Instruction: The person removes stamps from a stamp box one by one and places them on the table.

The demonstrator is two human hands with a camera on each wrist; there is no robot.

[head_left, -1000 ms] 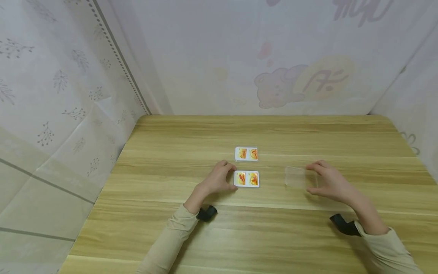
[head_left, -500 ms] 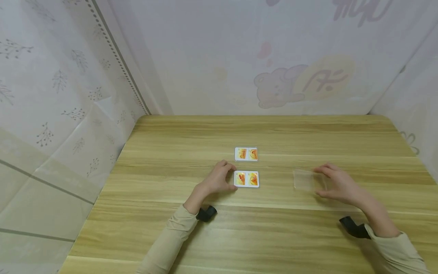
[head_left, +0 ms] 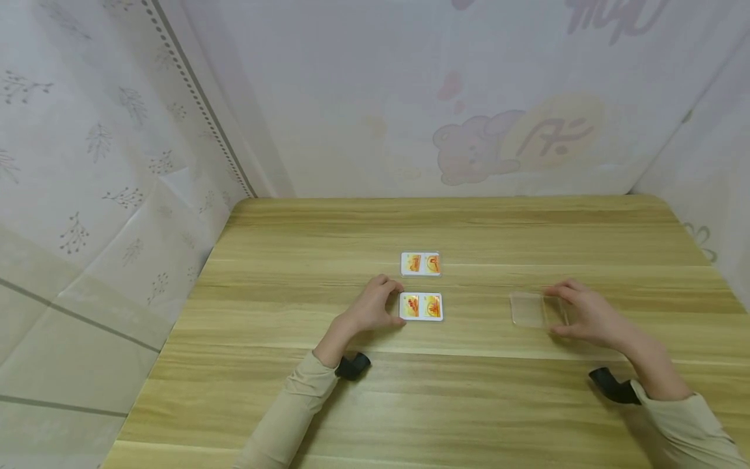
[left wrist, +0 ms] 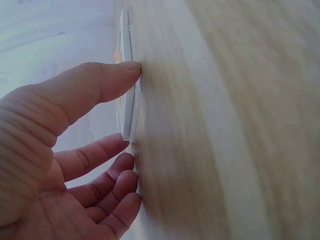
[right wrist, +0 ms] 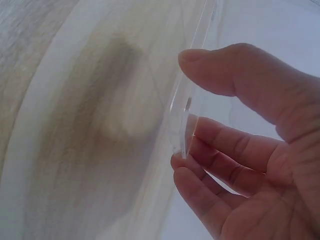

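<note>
A flat white card with two orange-and-yellow pictures [head_left: 422, 306] lies near the middle of the table. My left hand [head_left: 370, 306] pinches its left end, thumb on the near edge and index finger on the far one. In the left wrist view the card's side [left wrist: 129, 107] shows a white layer over a clear one, close to the wood. Off to the right, my right hand [head_left: 594, 319] holds a clear rectangular plastic cover [head_left: 527, 309] by its right end, between thumb and fingers. Seen from the right wrist, the cover's edge [right wrist: 184, 95] is just above the table.
A second, similar picture card [head_left: 420, 264] in a clear case lies behind the first. The wood-grain table [head_left: 293, 247] meets patterned curtains [head_left: 351, 98] at its back and sides. Dark curved pieces [head_left: 354, 367] sit at both wrists.
My right hand has carried the clear cover to the right, away from the cards, slowing toward now. My left hand and both cards have stayed in place.
</note>
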